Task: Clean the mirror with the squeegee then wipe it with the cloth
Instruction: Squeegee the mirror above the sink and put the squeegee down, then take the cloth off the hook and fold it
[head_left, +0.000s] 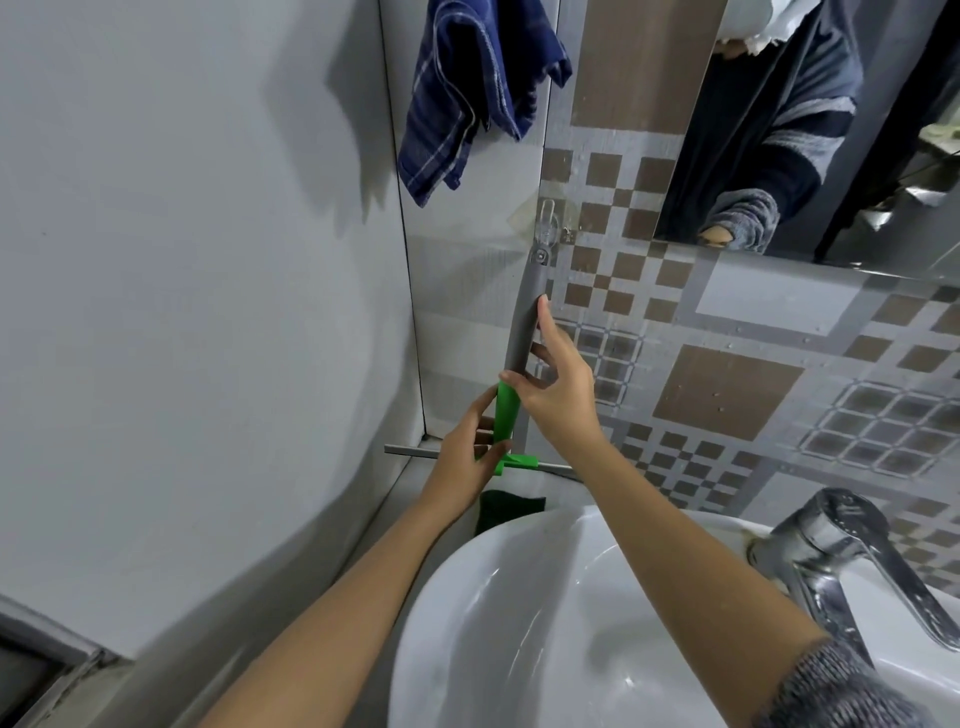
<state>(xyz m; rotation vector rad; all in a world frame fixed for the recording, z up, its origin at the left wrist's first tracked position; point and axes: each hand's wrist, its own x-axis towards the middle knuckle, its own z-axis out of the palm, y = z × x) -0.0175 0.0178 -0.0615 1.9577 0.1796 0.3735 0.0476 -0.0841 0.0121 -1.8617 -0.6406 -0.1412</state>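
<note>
The squeegee (525, 317) hangs upright against the tiled wall, its grey handle topped by a clear wall hook (546, 221), its green neck and grey blade bar low down. My right hand (556, 382) grips the grey handle. Lower down, my left hand (467, 457) holds the green neck just above the blade. The mirror (810, 130) is at the upper right and reflects a person in a dark and grey sweater. A blue checked cloth (472, 93) hangs on the wall at the top, left of the mirror.
A white sink (519, 623) fills the lower right, with a chrome tap (857, 561) at its right side. A dark green object (511, 512) lies behind the sink's rim. A plain grey wall runs along the left.
</note>
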